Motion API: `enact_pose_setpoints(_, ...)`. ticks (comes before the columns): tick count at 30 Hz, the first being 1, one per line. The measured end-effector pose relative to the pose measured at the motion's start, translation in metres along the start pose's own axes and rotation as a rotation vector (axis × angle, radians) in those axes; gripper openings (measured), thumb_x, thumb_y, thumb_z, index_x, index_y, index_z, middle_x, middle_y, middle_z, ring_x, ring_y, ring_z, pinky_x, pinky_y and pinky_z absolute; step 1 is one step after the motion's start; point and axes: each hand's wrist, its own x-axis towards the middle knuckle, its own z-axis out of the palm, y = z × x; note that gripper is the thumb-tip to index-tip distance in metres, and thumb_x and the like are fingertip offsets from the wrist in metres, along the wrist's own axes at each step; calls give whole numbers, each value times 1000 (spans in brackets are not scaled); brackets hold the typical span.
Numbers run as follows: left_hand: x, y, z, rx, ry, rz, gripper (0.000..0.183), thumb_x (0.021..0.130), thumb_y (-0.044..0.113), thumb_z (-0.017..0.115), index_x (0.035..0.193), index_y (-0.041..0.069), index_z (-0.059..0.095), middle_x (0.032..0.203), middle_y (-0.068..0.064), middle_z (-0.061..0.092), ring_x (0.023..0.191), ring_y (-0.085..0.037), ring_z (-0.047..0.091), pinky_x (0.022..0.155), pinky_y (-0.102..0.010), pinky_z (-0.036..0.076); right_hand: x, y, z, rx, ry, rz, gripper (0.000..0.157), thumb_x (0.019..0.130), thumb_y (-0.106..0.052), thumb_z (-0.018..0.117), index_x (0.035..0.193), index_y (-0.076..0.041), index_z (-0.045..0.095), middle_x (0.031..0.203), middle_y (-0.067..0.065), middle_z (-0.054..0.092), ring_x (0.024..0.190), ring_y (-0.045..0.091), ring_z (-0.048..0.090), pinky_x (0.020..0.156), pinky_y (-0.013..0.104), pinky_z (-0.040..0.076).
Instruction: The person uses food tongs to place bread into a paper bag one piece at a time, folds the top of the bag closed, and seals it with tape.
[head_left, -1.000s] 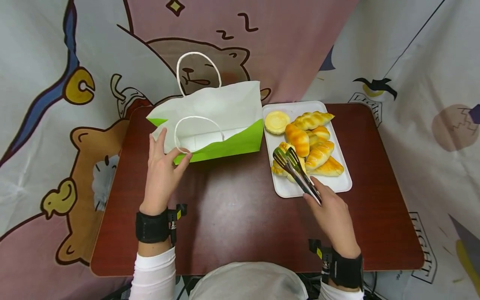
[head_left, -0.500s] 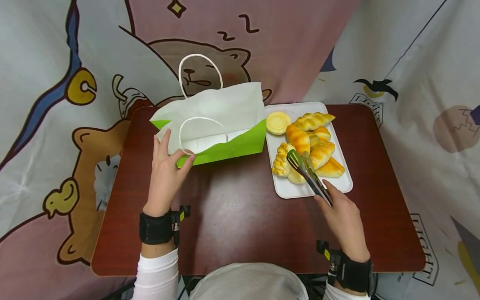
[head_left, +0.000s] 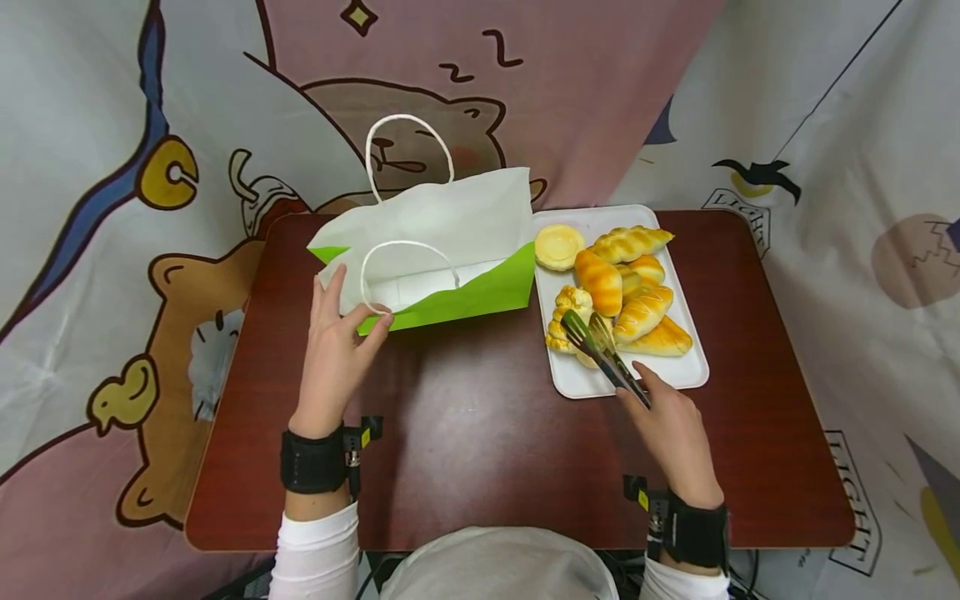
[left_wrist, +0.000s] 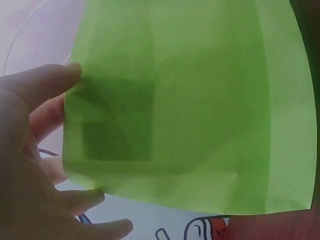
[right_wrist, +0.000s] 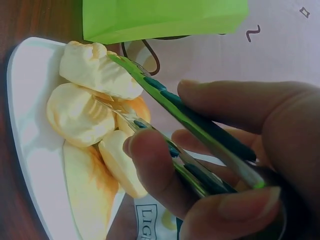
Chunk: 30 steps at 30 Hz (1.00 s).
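In the head view, my left hand (head_left: 327,358) pinches the near rim of a green paper bag (head_left: 480,287) with white lining and white handles. The left wrist view shows the thumb against the bag's green side (left_wrist: 210,110). My right hand (head_left: 671,433) grips tongs (head_left: 617,372) with dark green grips, their tips parted. They reach over a knobbly bread roll (head_left: 558,336) at the near left of a white tray (head_left: 693,375). In the right wrist view, one tip of the tongs (right_wrist: 167,102) overlaps the knobbly roll (right_wrist: 90,65); the other overlaps a rounder bun (right_wrist: 75,117).
Several other breads share the tray: a round yellow tart shell (head_left: 558,247), a twisted loaf (head_left: 630,242) and glossy rolls (head_left: 643,313). The bag stands left of the tray, close to its edge. A printed curtain (head_left: 585,100) hangs behind the brown table (head_left: 465,467).
The tongs swing right, off the knobbly roll, then back left over it, with their tips still parted. My left hand keeps its pinch on the bag's rim.
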Motion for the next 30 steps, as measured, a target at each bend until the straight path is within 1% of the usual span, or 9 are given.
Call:
enact_pose_setpoints(3, -1, 1, -2, -2, 10, -2, 12, 85, 20, 71, 90, 9, 73, 152, -17, 28, 140, -36, 2, 105, -66, 21, 0, -2, 2, -5, 23, -6, 56, 91, -29, 62, 138, -1, 46, 108, 25, 64, 78, 30, 55, 62, 43, 45)
enact_pose_setpoints(7, -2, 2, -5, -4, 21, -4, 14, 85, 19, 71, 94, 8, 73, 153, -15, 26, 140, -33, 2, 106, -63, 25, -1, -6, 8, -2, 82, -26, 55, 89, -27, 66, 134, -1, 50, 107, 25, 65, 77, 30, 58, 61, 44, 48)
enact_pose_setpoints(9, -2, 3, -6, -5, 18, -1, 14, 86, 20, 70, 93, 8, 73, 153, -14, 25, 140, -33, 3, 106, -63, 25, -1, -8, 10, 5, 82, -32, 54, 89, -27, 66, 133, -1, 51, 107, 24, 66, 75, 30, 59, 61, 44, 48)
enact_pose_setpoints(14, -4, 4, -7, -24, -1, -12, 15, 87, 21, 70, 91, 7, 74, 153, -14, 25, 140, -34, 3, 103, -65, 27, 0, -10, 15, 22, 47, -33, 50, 90, -27, 64, 132, -1, 53, 103, 24, 67, 73, 28, 58, 60, 42, 49)
enact_pose_setpoints(18, -5, 4, -9, -31, -7, -15, 16, 87, 22, 69, 91, 7, 74, 153, -14, 25, 140, -34, 3, 102, -66, 27, 1, -9, 18, 30, 50, -21, 47, 91, -26, 63, 130, -1, 54, 101, 22, 68, 71, 25, 61, 58, 40, 51)
enact_pose_setpoints(22, -5, 6, -10, -31, -7, -8, 14, 86, 21, 71, 91, 8, 74, 153, -14, 26, 140, -34, 4, 103, -65, 26, -1, -6, 20, 32, 72, -28, 44, 91, -24, 63, 129, -3, 56, 94, 18, 69, 63, 20, 59, 53, 34, 47)
enact_pose_setpoints(24, -5, 6, -10, -28, -9, -6, 14, 85, 19, 71, 93, 8, 74, 153, -15, 26, 140, -34, 4, 103, -65, 27, -3, -6, 21, 31, 84, -42, 42, 91, -23, 64, 128, -4, 57, 87, 14, 69, 60, 18, 57, 51, 32, 44)
enact_pose_setpoints(30, -6, 6, -10, -17, -9, 22, 16, 84, 11, 72, 100, 9, 75, 154, -15, 24, 141, -33, 4, 102, -64, 29, -7, -6, 20, 18, 149, -90, 36, 90, -20, 65, 123, -5, 62, 77, 10, 69, 55, 16, 55, 49, 31, 41)
